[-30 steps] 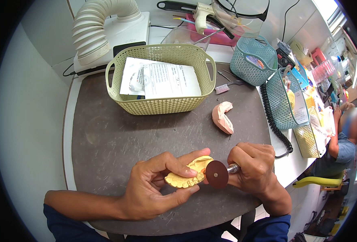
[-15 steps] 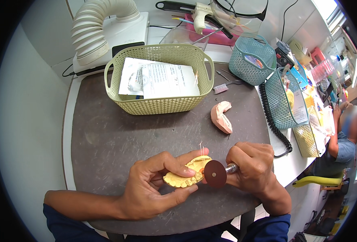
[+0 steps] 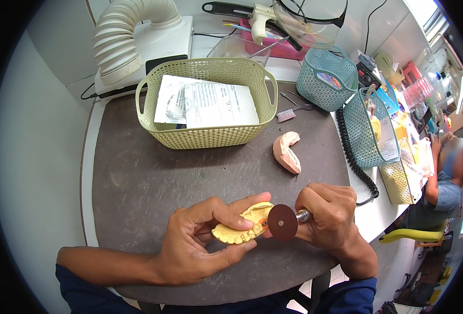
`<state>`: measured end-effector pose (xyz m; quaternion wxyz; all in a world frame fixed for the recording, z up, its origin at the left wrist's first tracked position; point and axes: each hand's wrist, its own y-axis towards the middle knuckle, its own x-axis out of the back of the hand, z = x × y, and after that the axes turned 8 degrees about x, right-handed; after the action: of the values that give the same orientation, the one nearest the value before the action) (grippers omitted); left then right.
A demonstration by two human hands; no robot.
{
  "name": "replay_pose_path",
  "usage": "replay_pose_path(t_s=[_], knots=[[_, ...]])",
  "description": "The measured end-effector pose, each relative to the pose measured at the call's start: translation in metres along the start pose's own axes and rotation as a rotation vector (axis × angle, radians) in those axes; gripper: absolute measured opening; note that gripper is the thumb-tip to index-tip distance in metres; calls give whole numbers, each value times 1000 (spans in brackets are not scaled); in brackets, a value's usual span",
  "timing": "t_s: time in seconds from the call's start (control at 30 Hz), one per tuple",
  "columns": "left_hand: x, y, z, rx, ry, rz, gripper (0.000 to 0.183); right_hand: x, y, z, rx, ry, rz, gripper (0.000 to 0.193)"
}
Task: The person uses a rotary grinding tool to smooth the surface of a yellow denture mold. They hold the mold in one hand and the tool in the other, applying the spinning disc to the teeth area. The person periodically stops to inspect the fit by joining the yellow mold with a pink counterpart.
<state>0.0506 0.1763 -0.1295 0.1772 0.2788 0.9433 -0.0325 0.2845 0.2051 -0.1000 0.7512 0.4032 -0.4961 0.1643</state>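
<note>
Between the thumb and fingers of my left hand [image 3: 202,230] is a yellow dental model [image 3: 236,234] with a row of teeth along its lower edge. A small orange spot with a dark centre shows near its right end. My right hand [image 3: 328,214] is wrapped round a rotary handpiece [image 3: 304,215], whose metal tip points left and carries a dark brown disc [image 3: 283,224]. The disc stands close to the model's right end; whether they touch I cannot tell. Farther off lies a pink dental model [image 3: 287,153], curved like a horseshoe.
A green basket [image 3: 210,137] holding papers and a packet stands at the back. Blue baskets [image 3: 328,78] line the right side, beside a black coiled cord [image 3: 353,157]. A small brush [image 3: 288,114] lies near them. At far right sits another person [image 3: 446,183].
The disc has shifted slightly right, off the orange spot, which now shows more. Thin bright streaks that rose from the model are gone. My left hand stays nearly still.
</note>
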Motion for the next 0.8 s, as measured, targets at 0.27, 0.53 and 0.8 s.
replay_pose_path(t_s=[0.27,0.53,0.8], knots=[[0,0,0,-26,31,3,31,0,1,0,16,8,-6,51],[-2,0,1,-50,-10,-35,27,0,1,0,10,-2,11,51],[1,0,0,-21,52,-10,30,1,2,0,31,4,14,51]])
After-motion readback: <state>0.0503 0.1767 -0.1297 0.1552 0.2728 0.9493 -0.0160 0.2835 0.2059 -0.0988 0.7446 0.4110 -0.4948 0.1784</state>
